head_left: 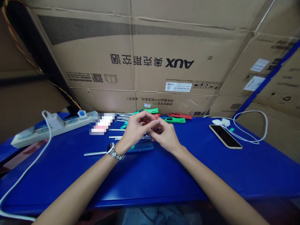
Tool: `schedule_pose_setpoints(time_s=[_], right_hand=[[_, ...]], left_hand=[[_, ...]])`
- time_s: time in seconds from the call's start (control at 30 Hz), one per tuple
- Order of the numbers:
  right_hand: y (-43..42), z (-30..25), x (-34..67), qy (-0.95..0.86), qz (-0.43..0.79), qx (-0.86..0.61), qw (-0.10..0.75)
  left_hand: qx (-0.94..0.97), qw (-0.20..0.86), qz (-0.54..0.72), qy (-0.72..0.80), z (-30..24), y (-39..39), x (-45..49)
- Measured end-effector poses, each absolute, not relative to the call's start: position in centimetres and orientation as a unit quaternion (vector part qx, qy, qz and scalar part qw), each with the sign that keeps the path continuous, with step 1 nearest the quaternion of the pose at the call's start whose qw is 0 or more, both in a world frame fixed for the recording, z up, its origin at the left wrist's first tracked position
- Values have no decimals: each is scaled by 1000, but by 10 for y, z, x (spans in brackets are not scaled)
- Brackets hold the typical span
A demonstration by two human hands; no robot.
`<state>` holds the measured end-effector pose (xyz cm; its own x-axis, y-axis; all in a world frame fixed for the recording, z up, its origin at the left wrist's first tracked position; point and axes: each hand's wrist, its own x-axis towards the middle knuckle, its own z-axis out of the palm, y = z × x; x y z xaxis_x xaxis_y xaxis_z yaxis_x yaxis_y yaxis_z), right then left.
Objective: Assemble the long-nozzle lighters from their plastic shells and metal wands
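My left hand (136, 125) and my right hand (167, 135) meet above the blue table, thumbs and fingertips pressed together in a pinch. Whatever is between them is too small or too hidden to name. Below and behind the hands lie several long-necked lighters with metal tubes. A blue lighter (142, 147) rests nearest me, partly covered by my left wrist. Farther back are a green lighter (151, 110), a second green lighter (175, 120) and a red lighter (181, 116). Thin wires (147, 137) show just under the fingers.
A power strip (70, 122) with plugs and a white cable (35, 162) lies at the left. To the right are a phone (225, 136) and a white charger cord (266, 125). Cardboard (150, 40) walls the back of the table (164, 181).
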<state>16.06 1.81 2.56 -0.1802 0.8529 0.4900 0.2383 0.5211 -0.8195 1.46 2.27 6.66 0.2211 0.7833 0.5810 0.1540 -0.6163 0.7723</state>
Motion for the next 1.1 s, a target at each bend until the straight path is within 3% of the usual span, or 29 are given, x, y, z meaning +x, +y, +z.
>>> schedule_pose_setpoints(time_s=[0.37, 0.73, 0.97, 1.1], right_hand=[[15, 51, 184, -721, 451, -301, 432], [15, 34, 166, -680, 375, -374, 507], [13, 47, 179, -719, 459, -313, 418], [14, 47, 178, -703, 427, -336, 459]], left_hand=[[763, 300, 504, 271, 61, 20, 6], [710, 298, 567, 294, 55, 27, 16], [778, 297, 491, 257, 65, 29, -2], [785, 286, 490, 250, 63, 30, -1]])
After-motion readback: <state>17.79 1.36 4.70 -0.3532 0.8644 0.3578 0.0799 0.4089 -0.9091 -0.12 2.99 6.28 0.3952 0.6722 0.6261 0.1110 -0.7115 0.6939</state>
